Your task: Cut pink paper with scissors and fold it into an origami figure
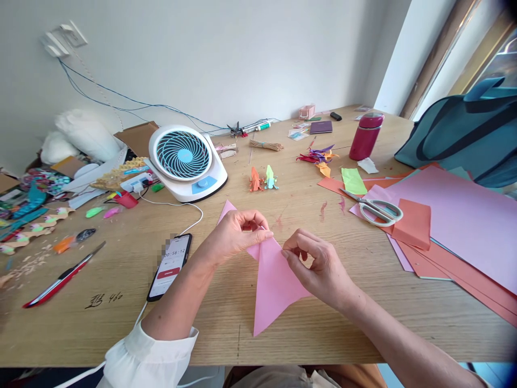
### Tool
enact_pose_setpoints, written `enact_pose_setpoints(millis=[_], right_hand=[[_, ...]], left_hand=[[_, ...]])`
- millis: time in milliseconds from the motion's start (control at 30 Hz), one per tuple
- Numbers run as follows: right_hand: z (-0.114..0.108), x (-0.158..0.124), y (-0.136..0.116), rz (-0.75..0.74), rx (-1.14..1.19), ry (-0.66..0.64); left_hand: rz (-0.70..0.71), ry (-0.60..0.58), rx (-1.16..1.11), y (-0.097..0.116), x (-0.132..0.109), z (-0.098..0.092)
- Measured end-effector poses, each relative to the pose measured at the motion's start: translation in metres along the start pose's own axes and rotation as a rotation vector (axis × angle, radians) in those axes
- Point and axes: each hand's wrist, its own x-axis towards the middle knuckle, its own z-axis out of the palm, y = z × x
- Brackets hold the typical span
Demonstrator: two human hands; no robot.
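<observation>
Bright, even daylight comes from the window (498,54) at the upper right. Shadows on the wooden table (226,323) are soft and faint. Wide-angle distortion curves the frame edges; the corners darken and blur.

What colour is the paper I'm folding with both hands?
Pink. The paper, pinched by the left hand and right hand, shows best in the head view.

Folded paper (271,280) between phone (169,266) left and scissors (378,209) right.
</observation>
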Motion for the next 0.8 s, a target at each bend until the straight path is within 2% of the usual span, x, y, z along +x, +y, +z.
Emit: enact_pose_setpoints(millis=[133, 267, 367, 533, 600, 800], right_hand=[[0.0, 0.0, 0.0, 0.012, 0.01, -0.007], [0.0, 0.0, 0.001, 0.012, 0.011, -0.015], [0.0, 0.0, 0.002, 0.017, 0.012, -0.011], [0.001, 0.0, 0.003, 0.049, 0.008, 0.001], [0.002, 0.001, 0.004, 0.064, 0.007, -0.001], [0.003, 0.001, 0.005, 0.133, 0.01, -0.006]], left_hand=[[0.004, -0.034, -0.075, -0.005, 0.005, -0.007], [0.029, 0.02, -0.198, -0.006, 0.008, -0.016], [0.056, 0.047, -0.198, -0.005, 0.006, -0.02], [0.026, -0.087, -0.124, -0.001, -0.002, -0.012], [0.002, -0.101, -0.08, -0.002, -0.003, -0.006], [-0.009, 0.075, -0.027, -0.004, 0.0, 0.001]])
